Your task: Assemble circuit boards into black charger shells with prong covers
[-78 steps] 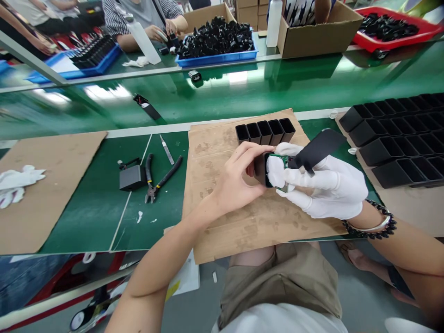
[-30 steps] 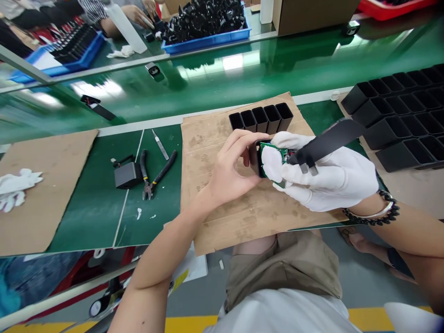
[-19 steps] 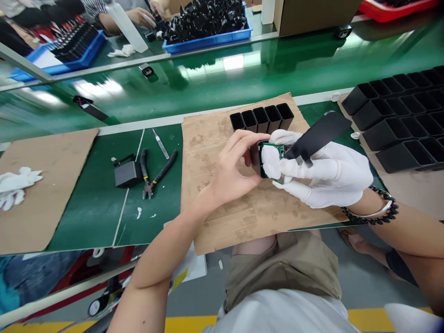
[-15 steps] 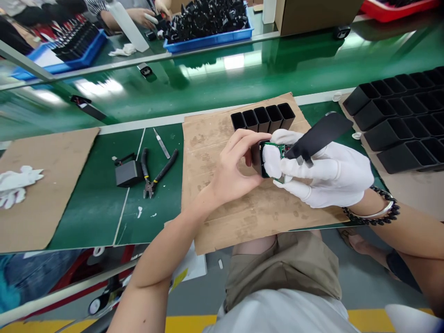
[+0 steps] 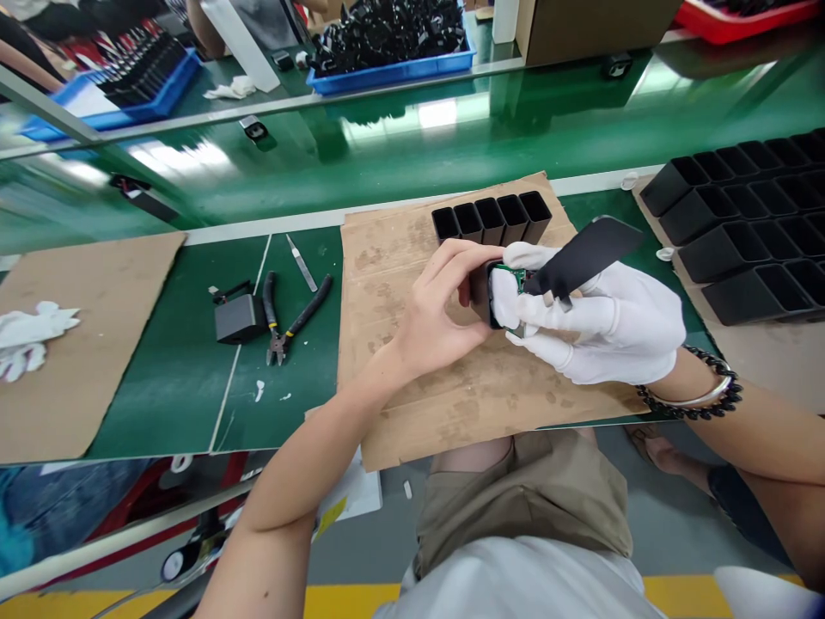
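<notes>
My bare left hand (image 5: 438, 309) wraps its fingers and thumb around a black rectangular casing (image 5: 480, 294). In my white-gloved right hand (image 5: 606, 322) is a green circuit board (image 5: 512, 273), which sits at the casing's open mouth and seems partly inside it. A white pad (image 5: 504, 297) covers part of the board. Attached near the board, or held with it, a flat black panel (image 5: 586, 254) sticks up and to the right over the gloved fingers. How far the board reaches into the casing is hidden.
Several black casings (image 5: 491, 219) stand on the cardboard sheet (image 5: 387, 284) behind my hands; more rows (image 5: 754, 232) are at right. Cutting pliers (image 5: 278, 344), tweezers (image 5: 302, 263) and a black box (image 5: 238, 320) lie left. Beyond is a blue tray (image 5: 393, 79) of black parts.
The black panel has tilted slightly lower and shifted left with my right hand, toward the casing. My left hand keeps its hold. A person's hands across the bench have moved.
</notes>
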The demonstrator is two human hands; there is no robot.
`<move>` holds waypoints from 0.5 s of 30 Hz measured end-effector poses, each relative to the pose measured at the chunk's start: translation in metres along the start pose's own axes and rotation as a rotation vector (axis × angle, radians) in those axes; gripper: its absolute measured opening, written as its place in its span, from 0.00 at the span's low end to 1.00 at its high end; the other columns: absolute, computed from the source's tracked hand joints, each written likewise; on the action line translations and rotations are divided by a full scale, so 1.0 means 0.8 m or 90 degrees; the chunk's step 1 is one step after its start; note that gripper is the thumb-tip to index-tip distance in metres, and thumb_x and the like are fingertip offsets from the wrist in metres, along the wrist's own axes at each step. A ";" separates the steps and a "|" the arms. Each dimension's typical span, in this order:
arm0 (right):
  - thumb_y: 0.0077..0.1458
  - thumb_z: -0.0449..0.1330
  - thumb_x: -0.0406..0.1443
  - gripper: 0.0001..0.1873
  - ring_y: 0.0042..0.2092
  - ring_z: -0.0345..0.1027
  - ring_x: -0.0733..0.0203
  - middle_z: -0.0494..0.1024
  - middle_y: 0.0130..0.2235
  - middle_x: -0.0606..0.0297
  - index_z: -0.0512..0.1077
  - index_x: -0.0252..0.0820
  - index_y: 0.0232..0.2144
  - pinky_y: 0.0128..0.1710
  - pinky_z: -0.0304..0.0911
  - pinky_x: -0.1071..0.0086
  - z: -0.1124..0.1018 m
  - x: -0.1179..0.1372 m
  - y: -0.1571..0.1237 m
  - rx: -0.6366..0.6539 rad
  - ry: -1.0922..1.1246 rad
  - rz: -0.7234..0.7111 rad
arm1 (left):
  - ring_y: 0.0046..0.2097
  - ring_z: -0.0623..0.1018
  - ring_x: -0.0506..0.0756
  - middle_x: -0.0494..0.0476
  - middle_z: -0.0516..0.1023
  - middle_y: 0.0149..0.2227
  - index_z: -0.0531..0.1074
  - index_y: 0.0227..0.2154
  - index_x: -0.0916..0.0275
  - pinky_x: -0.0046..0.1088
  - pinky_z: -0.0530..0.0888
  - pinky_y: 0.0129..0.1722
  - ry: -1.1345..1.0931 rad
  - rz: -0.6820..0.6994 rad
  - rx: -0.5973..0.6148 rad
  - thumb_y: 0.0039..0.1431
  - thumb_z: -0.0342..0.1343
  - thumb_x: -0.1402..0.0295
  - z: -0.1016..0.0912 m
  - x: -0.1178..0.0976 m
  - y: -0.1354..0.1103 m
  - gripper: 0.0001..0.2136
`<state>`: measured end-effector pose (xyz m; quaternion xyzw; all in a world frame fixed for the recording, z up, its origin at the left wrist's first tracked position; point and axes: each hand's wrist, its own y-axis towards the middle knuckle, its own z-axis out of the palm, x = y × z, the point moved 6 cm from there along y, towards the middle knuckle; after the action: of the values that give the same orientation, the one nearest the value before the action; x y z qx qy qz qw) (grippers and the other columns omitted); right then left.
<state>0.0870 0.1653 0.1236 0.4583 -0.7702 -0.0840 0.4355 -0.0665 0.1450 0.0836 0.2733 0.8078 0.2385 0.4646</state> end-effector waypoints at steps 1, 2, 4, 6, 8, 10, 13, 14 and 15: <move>0.56 0.64 0.34 0.03 0.49 0.79 0.53 0.83 0.42 0.66 0.77 0.50 0.33 0.51 0.76 0.57 0.000 0.007 0.000 0.012 -0.026 -0.066 | 0.35 0.72 0.53 0.55 0.75 0.47 0.70 0.51 0.51 0.32 0.73 0.29 0.001 -0.014 0.001 0.59 0.63 0.66 0.000 0.001 0.000 0.17; 0.57 0.63 0.34 0.04 0.50 0.78 0.53 0.83 0.44 0.66 0.76 0.51 0.34 0.51 0.76 0.56 0.000 0.013 -0.001 0.019 -0.058 -0.128 | 0.36 0.73 0.53 0.55 0.76 0.47 0.71 0.50 0.52 0.32 0.73 0.29 0.000 -0.022 -0.002 0.59 0.63 0.66 0.000 0.001 0.000 0.16; 0.58 0.62 0.33 0.06 0.52 0.78 0.53 0.82 0.48 0.66 0.76 0.51 0.37 0.51 0.76 0.54 -0.001 0.018 -0.005 0.009 -0.126 -0.198 | 0.36 0.74 0.54 0.55 0.76 0.46 0.71 0.50 0.52 0.33 0.72 0.29 0.001 -0.030 -0.013 0.59 0.62 0.66 0.000 0.000 -0.001 0.16; 0.59 0.62 0.33 0.08 0.55 0.77 0.51 0.81 0.51 0.64 0.75 0.52 0.41 0.52 0.76 0.53 -0.001 0.018 -0.009 -0.016 -0.179 -0.230 | 0.36 0.74 0.54 0.55 0.76 0.46 0.72 0.50 0.52 0.33 0.73 0.29 0.006 -0.020 -0.024 0.59 0.63 0.66 0.000 -0.001 -0.001 0.16; 0.59 0.64 0.35 0.09 0.61 0.72 0.45 0.79 0.54 0.61 0.75 0.51 0.43 0.56 0.73 0.48 0.001 0.016 -0.014 -0.028 -0.192 -0.244 | 0.36 0.74 0.53 0.56 0.77 0.45 0.73 0.50 0.53 0.32 0.73 0.30 0.010 0.002 -0.035 0.57 0.65 0.65 -0.001 -0.002 -0.001 0.18; 0.58 0.67 0.39 0.12 0.68 0.62 0.40 0.75 0.59 0.57 0.75 0.48 0.44 0.63 0.66 0.42 0.007 0.010 -0.014 -0.007 -0.141 -0.220 | 0.37 0.74 0.53 0.55 0.77 0.44 0.74 0.49 0.55 0.31 0.75 0.32 0.011 0.005 -0.044 0.53 0.70 0.64 -0.002 0.002 -0.001 0.20; 0.58 0.67 0.38 0.12 0.74 0.49 0.40 0.67 0.65 0.57 0.76 0.47 0.45 0.69 0.57 0.39 0.015 -0.007 -0.010 0.057 -0.050 -0.109 | 0.37 0.76 0.53 0.56 0.78 0.41 0.76 0.45 0.59 0.31 0.76 0.34 0.000 -0.085 -0.020 0.47 0.75 0.58 -0.001 0.021 -0.001 0.24; 0.58 0.66 0.36 0.11 0.74 0.47 0.42 0.66 0.66 0.59 0.77 0.48 0.44 0.70 0.56 0.40 0.015 -0.011 -0.009 0.065 -0.032 -0.076 | 0.38 0.77 0.54 0.56 0.78 0.40 0.77 0.44 0.60 0.31 0.77 0.35 -0.023 -0.130 0.006 0.45 0.75 0.55 0.002 0.029 -0.002 0.25; 0.58 0.66 0.34 0.10 0.75 0.45 0.44 0.66 0.67 0.62 0.78 0.50 0.44 0.71 0.55 0.41 0.013 -0.014 -0.007 0.059 -0.014 -0.053 | 0.39 0.78 0.56 0.57 0.79 0.40 0.77 0.44 0.61 0.32 0.77 0.36 -0.056 -0.174 0.037 0.43 0.76 0.53 0.005 0.035 -0.003 0.27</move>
<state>0.0854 0.1678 0.1077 0.5090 -0.7580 -0.0711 0.4016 -0.0751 0.1624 0.0626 0.1843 0.8230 0.1372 0.5195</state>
